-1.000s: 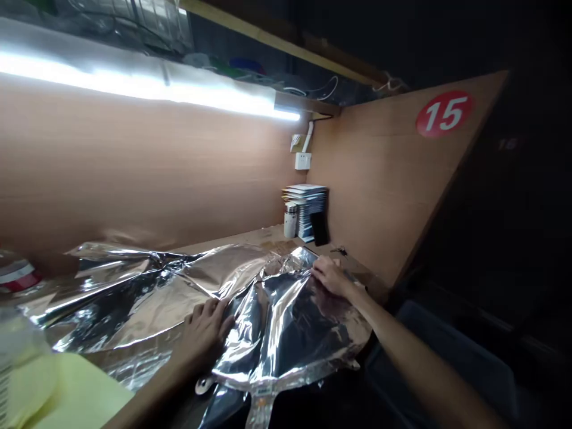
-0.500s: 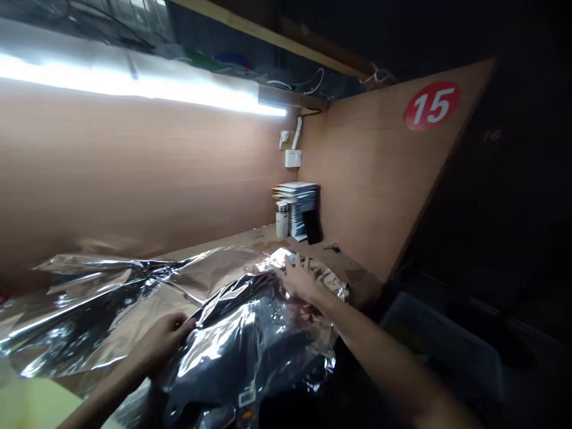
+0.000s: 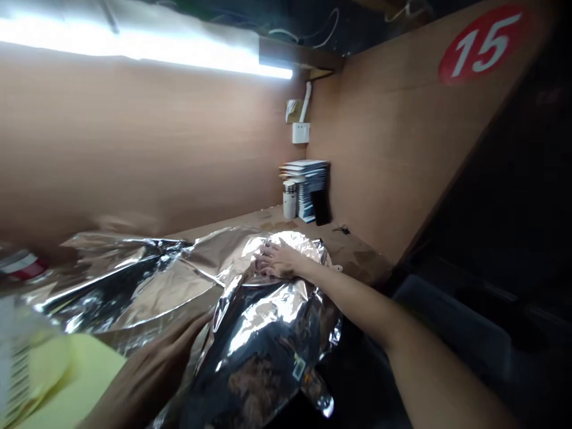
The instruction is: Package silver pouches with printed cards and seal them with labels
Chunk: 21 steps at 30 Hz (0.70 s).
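A large crumpled sheet of shiny silver foil spreads over the table's front edge, with a small pale square mark low on it. My right hand lies on top of the foil, fingers spread and palm down. At the near left edge of the foil is my left hand, its fingers drawn together along that edge, seemingly gripping it; the fingertips are partly hidden and blurred. More foil stretches flat to the left of both hands.
At the back corner stand a stack of pale envelopes, a white flask and a dark phone-like slab. Keys lie nearby. Yellow sheets sit front left, a red-and-white roll at far left. A bin stands right, below the table.
My right hand has slid left across the foil and lies flatter. The foil beneath looks smoother and has shifted right. My left hand has come slightly closer, and the view has tilted down.
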{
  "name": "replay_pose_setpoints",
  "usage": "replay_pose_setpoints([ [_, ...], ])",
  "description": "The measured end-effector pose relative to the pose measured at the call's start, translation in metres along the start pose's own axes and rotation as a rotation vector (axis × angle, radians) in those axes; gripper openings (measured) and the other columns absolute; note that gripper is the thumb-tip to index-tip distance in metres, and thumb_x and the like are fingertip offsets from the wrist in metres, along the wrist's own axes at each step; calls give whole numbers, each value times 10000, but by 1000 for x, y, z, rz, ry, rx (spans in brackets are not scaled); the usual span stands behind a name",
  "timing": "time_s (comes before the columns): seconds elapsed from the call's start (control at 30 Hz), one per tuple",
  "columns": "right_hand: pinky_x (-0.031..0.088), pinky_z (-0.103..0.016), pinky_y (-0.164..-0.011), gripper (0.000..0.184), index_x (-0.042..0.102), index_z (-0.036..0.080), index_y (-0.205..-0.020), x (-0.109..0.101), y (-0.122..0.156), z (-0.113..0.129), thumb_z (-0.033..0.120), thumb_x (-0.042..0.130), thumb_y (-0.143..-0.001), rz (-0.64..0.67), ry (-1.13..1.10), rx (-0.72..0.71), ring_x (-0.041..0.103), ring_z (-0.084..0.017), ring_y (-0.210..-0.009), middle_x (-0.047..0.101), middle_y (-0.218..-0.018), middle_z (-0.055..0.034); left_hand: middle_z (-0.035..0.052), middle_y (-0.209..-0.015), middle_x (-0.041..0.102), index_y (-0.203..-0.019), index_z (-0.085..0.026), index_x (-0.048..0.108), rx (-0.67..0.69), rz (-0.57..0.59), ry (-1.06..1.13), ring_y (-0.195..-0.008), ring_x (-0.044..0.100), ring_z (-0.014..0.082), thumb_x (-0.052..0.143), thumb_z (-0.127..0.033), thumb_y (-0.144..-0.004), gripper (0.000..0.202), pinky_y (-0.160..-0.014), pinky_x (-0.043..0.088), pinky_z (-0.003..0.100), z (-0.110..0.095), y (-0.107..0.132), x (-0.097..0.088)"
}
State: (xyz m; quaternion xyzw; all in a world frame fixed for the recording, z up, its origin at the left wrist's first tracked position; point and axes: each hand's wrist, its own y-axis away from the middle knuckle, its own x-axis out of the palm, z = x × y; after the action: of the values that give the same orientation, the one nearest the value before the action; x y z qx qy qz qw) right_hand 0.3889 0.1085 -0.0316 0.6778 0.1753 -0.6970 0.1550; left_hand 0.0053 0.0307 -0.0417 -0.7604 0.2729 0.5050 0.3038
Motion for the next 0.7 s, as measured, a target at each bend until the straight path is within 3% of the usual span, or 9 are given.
replay_pose_setpoints([
  [0.03,94,-652,-1240,580,382,213,-1594,-6,2,11,443,466,-1068,-31,65,-2,159,-358,-1576,263,-1690,-146,24,-1607,472,-1526,-363,497,131,19,-39,-1401,535,298,400,-377,-1044,492,-1131,483,435,-7,-19,-10],
  [0.1,184,-627,-1233,595,446,106,-1543,-13,20,44,443,489,-1055,-104,143,-6,247,-385,-1545,327,-1645,-225,30,-1703,279,-1608,-312,366,300,158,-63,-1551,303,313,404,-401,-1062,555,-1246,328,509,-9,-56,-19],
  [0.23,267,-568,-1239,855,373,101,-1583,12,101,142,648,567,-954,-219,71,-281,329,-378,-1510,363,-1636,-201,59,-1662,353,-1598,-266,393,392,421,-66,-1545,315,311,417,-496,-1066,580,-1270,268,509,14,-85,-9],
  [0.3,227,-579,-1257,694,445,135,-1546,45,139,187,526,581,-990,-417,101,-354,345,-361,-1506,417,-1618,-156,56,-1663,355,-1606,-279,374,403,433,-43,-1543,320,306,414,-509,-1066,589,-1270,256,503,22,-83,-3],
  [0.4,264,-593,-1240,370,638,172,-1348,84,162,225,261,601,-991,-763,101,-198,509,-343,-1397,646,-1416,-112,47,-1627,439,-1603,-330,371,371,401,28,-1476,422,301,434,-528,-1054,587,-1221,326,487,20,-81,-8],
  [0.47,343,-583,-1200,322,661,159,-1289,84,162,226,151,538,-991,-769,-3,-129,624,-309,-1269,731,-1265,-114,60,-1520,567,-1555,-331,462,332,393,86,-1355,529,297,428,-547,-1048,552,-1160,387,464,13,-85,-19],
  [0.57,498,-470,-1088,341,656,203,-1318,48,162,203,216,465,-1037,-553,-430,-87,707,-238,-1090,761,-1165,-90,81,-1352,673,-1314,-283,707,281,444,238,-1251,580,294,376,-599,-1040,534,-1118,408,425,4,-93,-36],
  [0.63,573,-391,-950,323,714,230,-1222,20,164,176,359,471,-1053,-412,-805,88,720,-230,-1002,767,-1095,-67,84,-1338,680,-1232,-267,747,184,505,409,-1212,604,296,342,-688,-1007,627,-1055,455,394,5,-93,-40],
  [0.7,596,-353,-817,322,748,201,-1037,2,161,146,443,537,-1019,-394,-1127,374,721,-232,-874,759,-922,-55,82,-1223,729,-1147,-254,767,25,432,517,-1064,659,287,372,-800,-924,710,-906,517,355,11,-92,-35],
])
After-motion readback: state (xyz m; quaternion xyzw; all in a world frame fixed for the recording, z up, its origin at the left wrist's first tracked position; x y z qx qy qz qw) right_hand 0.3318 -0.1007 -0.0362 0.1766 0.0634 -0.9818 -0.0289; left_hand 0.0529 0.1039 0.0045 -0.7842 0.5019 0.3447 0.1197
